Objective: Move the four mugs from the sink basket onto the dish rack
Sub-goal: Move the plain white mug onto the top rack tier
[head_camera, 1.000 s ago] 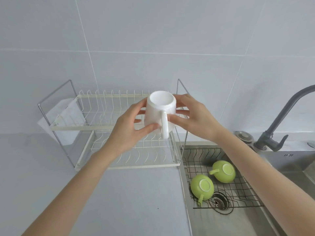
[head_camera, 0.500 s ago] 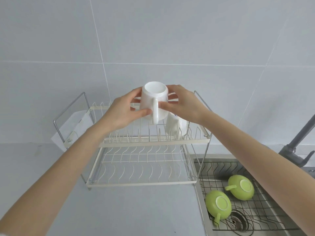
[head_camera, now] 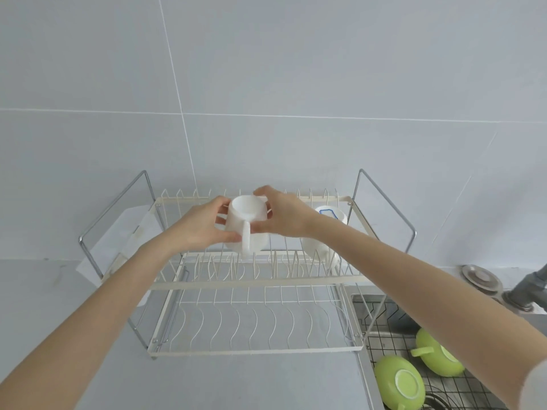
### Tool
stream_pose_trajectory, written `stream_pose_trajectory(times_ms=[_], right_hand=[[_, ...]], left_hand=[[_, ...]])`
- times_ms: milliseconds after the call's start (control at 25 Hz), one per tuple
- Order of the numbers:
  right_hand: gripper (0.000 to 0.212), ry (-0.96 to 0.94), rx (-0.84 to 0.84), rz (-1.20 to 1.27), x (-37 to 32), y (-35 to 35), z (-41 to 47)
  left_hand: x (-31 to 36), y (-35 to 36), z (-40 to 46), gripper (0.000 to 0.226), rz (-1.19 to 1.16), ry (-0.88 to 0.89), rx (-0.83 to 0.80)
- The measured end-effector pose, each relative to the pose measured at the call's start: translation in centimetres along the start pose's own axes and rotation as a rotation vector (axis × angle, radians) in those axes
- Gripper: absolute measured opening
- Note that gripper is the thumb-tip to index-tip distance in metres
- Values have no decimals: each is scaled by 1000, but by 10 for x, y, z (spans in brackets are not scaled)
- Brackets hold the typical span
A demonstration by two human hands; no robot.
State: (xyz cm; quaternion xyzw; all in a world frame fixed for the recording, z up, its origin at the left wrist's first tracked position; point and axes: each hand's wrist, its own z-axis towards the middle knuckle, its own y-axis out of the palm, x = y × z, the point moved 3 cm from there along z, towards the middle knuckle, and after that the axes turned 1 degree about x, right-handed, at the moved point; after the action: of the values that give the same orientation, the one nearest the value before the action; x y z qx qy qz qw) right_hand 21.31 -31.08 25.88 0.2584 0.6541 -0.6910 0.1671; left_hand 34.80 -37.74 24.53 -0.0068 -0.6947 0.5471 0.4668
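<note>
Two tiers make up the cream-white wire dish rack with chrome side frames [head_camera: 254,284], which stands on the pale grey table [head_camera: 242,383] against the tiled wall. To its right, the stainless steel sink [head_camera: 365,377] carries a black wire sink basket [head_camera: 384,335], and in it lie two lime-green ceramic mugs: one near the front [head_camera: 398,383], bottom up, and one just behind it to the right [head_camera: 438,356], handle pointing left and partly hidden by the right forearm. On the rack's upper tier, at the right end, an upside-down white mug with a blue mark on its base [head_camera: 328,224] rests among the prongs. A second plain white mug [head_camera: 245,224], also inverted with its handle toward the camera, sits between both hands over the middle of the upper tier; whether it touches the wires cannot be told. The left hand [head_camera: 201,226] clasps its left side, fingers curled around the wall, and the right hand [head_camera: 284,216] presses against its right side, thumb at the front.
</note>
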Motion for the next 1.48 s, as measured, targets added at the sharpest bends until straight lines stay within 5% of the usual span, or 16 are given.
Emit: stream_pose_trajectory(times_ms=[1000, 1480], right_hand=[[78, -26, -140, -205, 1, 16, -7], [67, -97, 37, -466, -5, -53, -89]], left_hand=[[-5, 0, -7, 68, 138, -114, -153], [94, -16, -57, 65, 560, 118, 88]])
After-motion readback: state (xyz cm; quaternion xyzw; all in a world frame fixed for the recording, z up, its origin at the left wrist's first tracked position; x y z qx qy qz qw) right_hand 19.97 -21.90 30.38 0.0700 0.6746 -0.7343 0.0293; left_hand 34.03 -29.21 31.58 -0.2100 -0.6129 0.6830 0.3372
